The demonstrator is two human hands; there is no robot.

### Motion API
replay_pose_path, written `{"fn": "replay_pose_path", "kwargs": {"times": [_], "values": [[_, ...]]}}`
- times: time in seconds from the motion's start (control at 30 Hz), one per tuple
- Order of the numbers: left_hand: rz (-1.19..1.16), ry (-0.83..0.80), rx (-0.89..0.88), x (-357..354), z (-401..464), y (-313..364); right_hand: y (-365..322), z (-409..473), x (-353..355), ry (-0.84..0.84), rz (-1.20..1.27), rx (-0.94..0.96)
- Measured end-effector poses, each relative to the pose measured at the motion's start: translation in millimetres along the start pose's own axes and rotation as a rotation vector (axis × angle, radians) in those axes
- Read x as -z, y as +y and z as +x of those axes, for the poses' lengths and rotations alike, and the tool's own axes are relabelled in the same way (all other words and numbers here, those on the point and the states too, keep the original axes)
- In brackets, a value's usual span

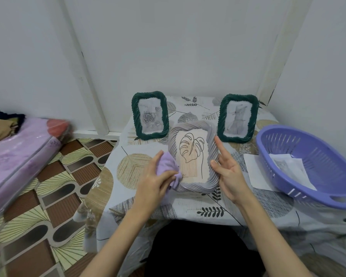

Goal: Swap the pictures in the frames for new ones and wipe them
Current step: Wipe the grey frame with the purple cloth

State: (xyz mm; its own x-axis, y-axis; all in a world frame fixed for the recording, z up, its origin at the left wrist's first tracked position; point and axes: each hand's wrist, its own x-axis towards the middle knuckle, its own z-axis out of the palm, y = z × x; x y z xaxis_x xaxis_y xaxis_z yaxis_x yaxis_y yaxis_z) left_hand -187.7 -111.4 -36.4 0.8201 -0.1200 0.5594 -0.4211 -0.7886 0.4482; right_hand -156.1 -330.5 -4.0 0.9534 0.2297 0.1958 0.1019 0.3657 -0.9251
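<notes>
L hand (pixel 158 176) gripped a bunched lilac cloth (pixel 168 166), fingers curled round it, pressing it vs the lower-left edge of the grey frame (pixel 194 184). R hand (pixel 229 172) had straight, spread fingers propping the frame's right rim, thumb on the edge, index pointing up beside it. Grey frame was tilted up on the table w/ a line-drawn leaf picture (pixel 190 154) inside. Behind it, 2 green frames stood upright: left one (pixel 135 114) w/ a rose sketch, right one (pixel 220 118) w/ a pale animal-like sketch, too faint to tell. Table (pixel 128 162) had a leaf-print cloth cover. To the right, a purple basket (pixel 288 176) held paper sheets (pixel 292 166); another sheet (pixel 252 168) lay partly under its rim. Pink mattress (pixel 18 156) lay on patterned floor at far left.
</notes>
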Motion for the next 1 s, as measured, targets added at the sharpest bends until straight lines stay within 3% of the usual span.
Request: {"fn": "replay_pose_path", "kwargs": {"times": [0.2, 0.5, 0.63, 0.7, 0.83, 1.0], "values": [[-0.092, 0.048, 0.109, 4, 6, -3, 7, -4, -5, -0.057, 0.062, -0.047], [-0.087, 0.0, 0.093, 1, -4, 2, 6, 1, -6, 0.014, 0.106, -0.017], [-0.361, 0.244, 0.372, 12, 1, 7, 7, -2, -3, 0.0, 0.22, -0.064], [-0.357, 0.347, 0.482, 19, 5, -4, 5, -3, 0, 0.008, 0.257, -0.069], [-0.16, 0.204, 0.57, 18, 6, -29, 2, -5, 2, 0.009, 0.261, -0.074], [0.254, -0.149, 0.472, -4, 3, -29, 5, -7, 1, 0.032, 0.199, -0.098]]}}
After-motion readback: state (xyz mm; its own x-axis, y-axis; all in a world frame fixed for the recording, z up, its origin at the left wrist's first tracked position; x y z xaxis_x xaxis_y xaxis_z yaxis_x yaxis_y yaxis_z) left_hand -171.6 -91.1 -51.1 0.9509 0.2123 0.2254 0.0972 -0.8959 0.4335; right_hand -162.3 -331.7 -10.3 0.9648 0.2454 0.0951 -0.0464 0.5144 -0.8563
